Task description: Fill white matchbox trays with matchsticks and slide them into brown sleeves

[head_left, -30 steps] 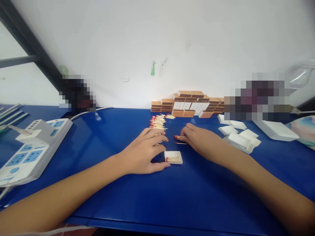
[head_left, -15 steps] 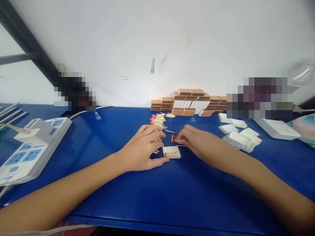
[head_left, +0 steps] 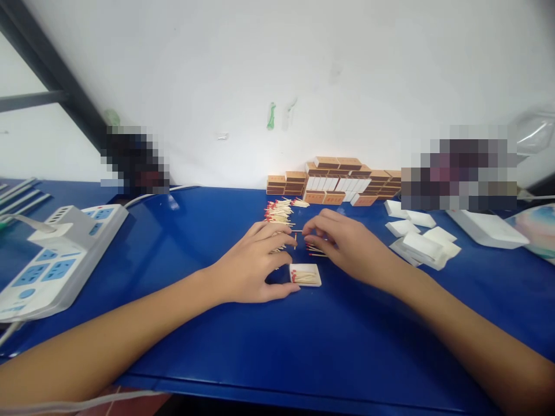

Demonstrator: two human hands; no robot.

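A small white matchbox tray (head_left: 306, 275) with a few red-tipped matches in it lies on the blue table (head_left: 243, 341). My left hand (head_left: 254, 266) rests beside it, the thumb touching the tray's left edge and the fingers curled over loose matches. My right hand (head_left: 347, 245) sits just behind the tray, its fingers pinched together on a few matches (head_left: 313, 249). A heap of loose matches (head_left: 280, 212) lies further back, beyond both hands.
Brown and white matchboxes (head_left: 336, 182) are stacked against the white wall. Several empty white trays (head_left: 422, 240) lie to the right, with a flat white box (head_left: 485, 228) beyond them. A white power strip (head_left: 52, 260) occupies the left of the table.
My right hand has slid left toward my left hand, gathering matches behind the tray. My left hand stayed by the tray, which shifted only slightly.
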